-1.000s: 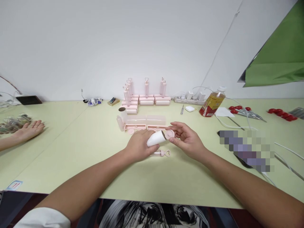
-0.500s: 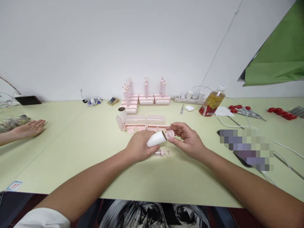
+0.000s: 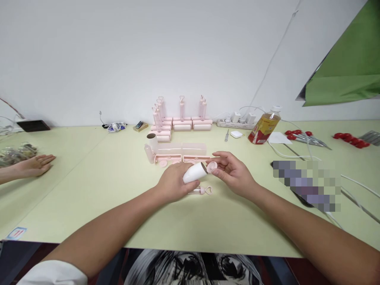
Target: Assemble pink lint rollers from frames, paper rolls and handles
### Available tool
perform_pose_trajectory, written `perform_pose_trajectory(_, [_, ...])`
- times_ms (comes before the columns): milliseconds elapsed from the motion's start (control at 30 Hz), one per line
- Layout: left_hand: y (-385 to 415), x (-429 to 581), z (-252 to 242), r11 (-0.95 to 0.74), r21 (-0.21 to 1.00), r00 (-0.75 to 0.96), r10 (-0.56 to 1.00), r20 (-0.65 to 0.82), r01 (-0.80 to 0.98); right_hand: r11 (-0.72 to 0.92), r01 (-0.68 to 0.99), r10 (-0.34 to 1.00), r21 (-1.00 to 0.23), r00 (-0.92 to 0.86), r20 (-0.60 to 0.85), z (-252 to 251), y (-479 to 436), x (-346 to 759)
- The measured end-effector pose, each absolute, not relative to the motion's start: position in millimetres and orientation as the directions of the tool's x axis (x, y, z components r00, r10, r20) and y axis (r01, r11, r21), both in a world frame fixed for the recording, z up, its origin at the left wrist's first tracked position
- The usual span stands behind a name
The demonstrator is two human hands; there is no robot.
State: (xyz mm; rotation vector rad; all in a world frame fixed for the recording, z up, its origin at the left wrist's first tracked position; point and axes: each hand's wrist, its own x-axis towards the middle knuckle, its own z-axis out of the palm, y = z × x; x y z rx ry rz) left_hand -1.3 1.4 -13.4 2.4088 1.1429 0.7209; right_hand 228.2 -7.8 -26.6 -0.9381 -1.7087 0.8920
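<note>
While the left hand (image 3: 173, 183) grips the white roll (image 3: 193, 173) over the bench (image 3: 225, 231), the right hand (image 3: 235, 174) pinches a pink disc (image 3: 211, 167) beside its open end. Risk: disc could drop, given fingertip-only hold; roll, if lowered, could knock the heart-handled tube (image 3: 202, 190) near the thumb.

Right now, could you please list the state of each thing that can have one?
Held roll: tilted in left hand, visible end open.
Pink cap: in right hand, not fitted.
Standing roll: upright, top end open.
Front tube: lying flat, partly hidden.
Leftmost cap: lying flat.
Back tubes: upright.
Bottle: capped.
Power strip: chargers plugged in.
</note>
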Motion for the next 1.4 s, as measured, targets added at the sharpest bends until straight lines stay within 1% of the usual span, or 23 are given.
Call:
perform_pose_trajectory(167, [1, 0, -16, -0.594, 0.556, 0.549, 0.791, 0.271, 0.582, 0.363, 0.066, 0.915, -0.929, -0.215, 0.342, -29, -8, 221])
perform_pose_trajectory(300, [-1, 0, -18, -0.533, 0.608, 0.488, 0.834, 0.258, 0.588, 0.344, 0.043, 0.924, -0.938, -0.193, 0.33, -29, -8, 219])
perform_pose_trajectory(367, [-2, 0, -18, -0.5, 0.618, 0.449, 0.857, 0.253, 0.606, 0.333, 0.051, 0.928, -0.942, -0.193, 0.317, -28, -9, 219])
perform_pose_trajectory(433, [-2, 0, -19, -0.509, 0.6, 0.436, 0.856, 0.278, 0.617, 0.333, 0.063, 0.928, -0.941, -0.202, 0.314, -27, -9, 219])
perform_pose_trajectory(600, [1, 1, -21, -0.628, 0.501, 0.474, 0.778, 0.412, 0.595, 0.348, 0.099, 0.914, -0.932, -0.256, 0.314, -26, -11, 218])
perform_pose_trajectory(700, [2, 0, -23, -0.666, 0.476, 0.495, 0.745, 0.447, 0.574, 0.359, 0.114, 0.908, -0.926, -0.271, 0.319, -27, -11, 218])
perform_pose_trajectory(800, [1, 0, -23, -0.663, 0.487, 0.485, 0.748, 0.452, 0.568, 0.374, 0.132, 0.902, -0.918, -0.283, 0.327, -29, -12, 219])
perform_pose_trajectory(967, [2, -2, -22, -0.64, 0.542, 0.437, 0.768, 0.468, 0.544, 0.4, 0.189, 0.896, -0.897, -0.285, 0.34, -29, -13, 223])
perform_pose_trajectory(1033, [3, -2, -21, -0.634, 0.556, 0.414, 0.773, 0.481, 0.538, 0.429, 0.228, 0.896, -0.874, -0.231, 0.38, -26, -13, 225])
perform_pose_trajectory(1100, [3, -3, -20, -0.633, 0.562, 0.402, 0.774, 0.49, 0.533, 0.48, 0.249, 0.877, -0.841, -0.133, 0.461, -24, -13, 225])
perform_pose_trajectory(1167, [3, -3, -19, -0.637, 0.561, 0.396, 0.77, 0.5, 0.529, 0.522, 0.241, 0.848, -0.818, -0.04, 0.529, -22, -14, 223])
perform_pose_trajectory(1267, [2, -2, -18, -0.639, 0.56, 0.394, 0.768, 0.505, 0.527, 0.564, 0.192, 0.809, -0.803, 0.067, 0.584, -21, -18, 218])
perform_pose_trajectory(1300, [2, -2, -18, -0.639, 0.561, 0.393, 0.768, 0.506, 0.526, 0.581, 0.176, 0.8, -0.795, 0.06, 0.598, -22, -19, 217])
perform_pose_trajectory(1333, [2, -2, -19, -0.639, 0.564, 0.391, 0.768, 0.507, 0.523, 0.588, 0.169, 0.803, -0.791, -0.006, 0.596, -22, -21, 216])
perform_pose_trajectory(1400, [2, -3, -20, -0.638, 0.571, 0.389, 0.769, 0.508, 0.516, 0.586, 0.185, 0.803, -0.789, -0.264, 0.534, -21, -25, 215])
